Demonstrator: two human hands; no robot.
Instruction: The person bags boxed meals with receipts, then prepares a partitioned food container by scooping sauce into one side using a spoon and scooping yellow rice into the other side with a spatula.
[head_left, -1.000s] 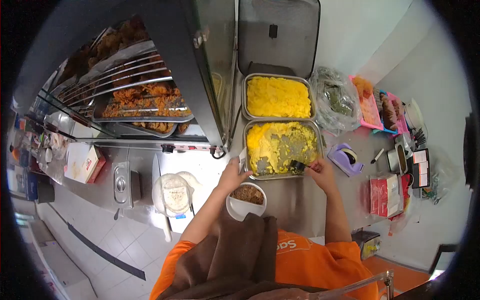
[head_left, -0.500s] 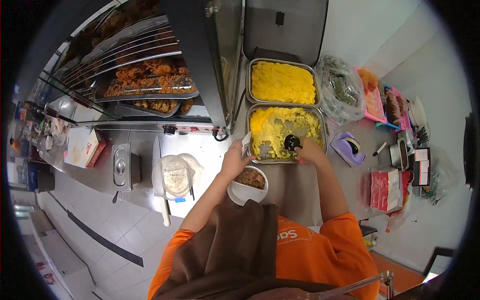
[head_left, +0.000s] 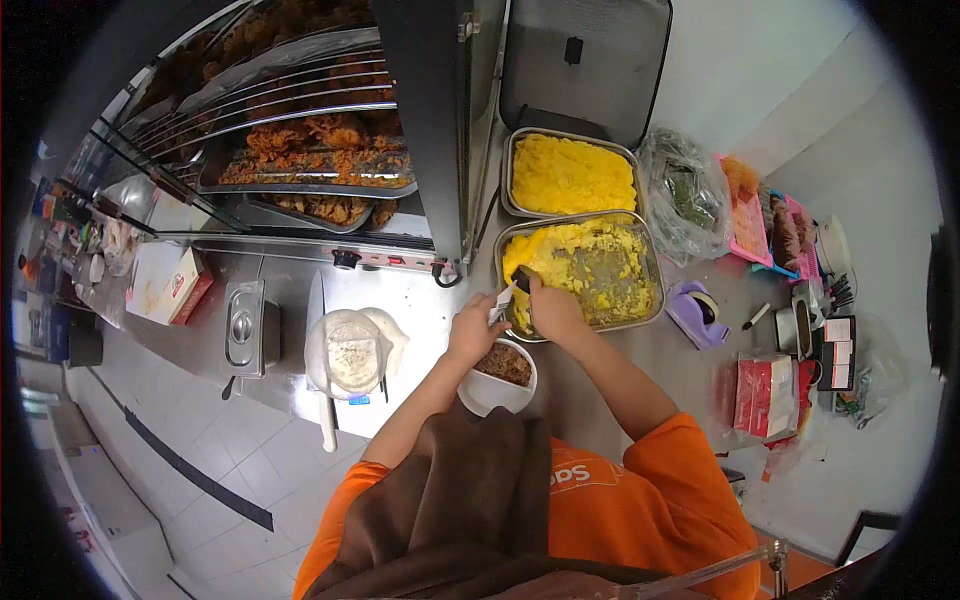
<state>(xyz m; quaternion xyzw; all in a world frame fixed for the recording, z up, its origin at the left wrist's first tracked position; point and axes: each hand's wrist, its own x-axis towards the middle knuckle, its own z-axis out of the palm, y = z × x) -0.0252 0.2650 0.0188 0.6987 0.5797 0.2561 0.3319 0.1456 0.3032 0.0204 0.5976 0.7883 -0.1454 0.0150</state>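
My right hand (head_left: 556,312) is closed around a black scoop (head_left: 522,279) at the near left corner of the closer metal tray (head_left: 655,300). Soft yellow food (head_left: 560,240), like scrambled egg, is heaped along that tray's left and far side and thinly scattered elsewhere. Beside it, my left hand (head_left: 474,330) grips a narrow white piece with dark printing (head_left: 504,300); its kind is unclear. The scoop and this piece are close together; whether they touch I cannot tell. Below my hands stands a white bowl (head_left: 490,395) with brown crumbly food (head_left: 505,364) inside.
Behind is a second tray of yellow food (head_left: 572,175). A heated display cabinet (head_left: 455,130) with fried chicken (head_left: 310,135) stands left. A knife (head_left: 328,425), a container of white powder (head_left: 352,355) and a lidded steel pan (head_left: 245,330) lie left; a purple tape dispenser (head_left: 695,315) sits right.
My right hand has brought the scoop leftward from the tray's middle to its left side, near my left hand. The view has shifted slightly.
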